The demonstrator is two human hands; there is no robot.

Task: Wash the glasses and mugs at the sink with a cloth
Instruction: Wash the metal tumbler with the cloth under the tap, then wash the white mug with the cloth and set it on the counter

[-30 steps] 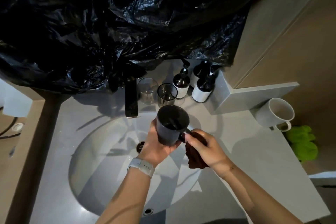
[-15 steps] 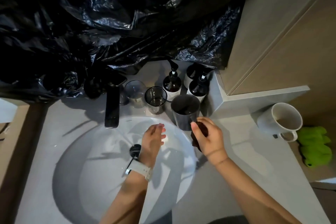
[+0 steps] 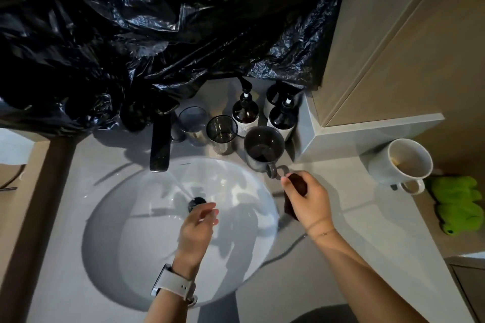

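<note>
Presently: dark grey mug stood upright on the grey tabletop beside the washbasin, apparently just set down. Right hand clutched the brown cloth, fingertips at the mug's handle. Left hand hovered over the basin, fingers relaxed, holding nothing. Two glass tumblers stood behind, near the black faucet. White mug, seemingly stained inside, probably came next, calling for a rightward reach. Black plastic sheeting covered the wall.

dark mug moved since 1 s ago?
Yes. The dark mug went from over the basin, in the left hand, to the counter beside the pump bottles.
</note>
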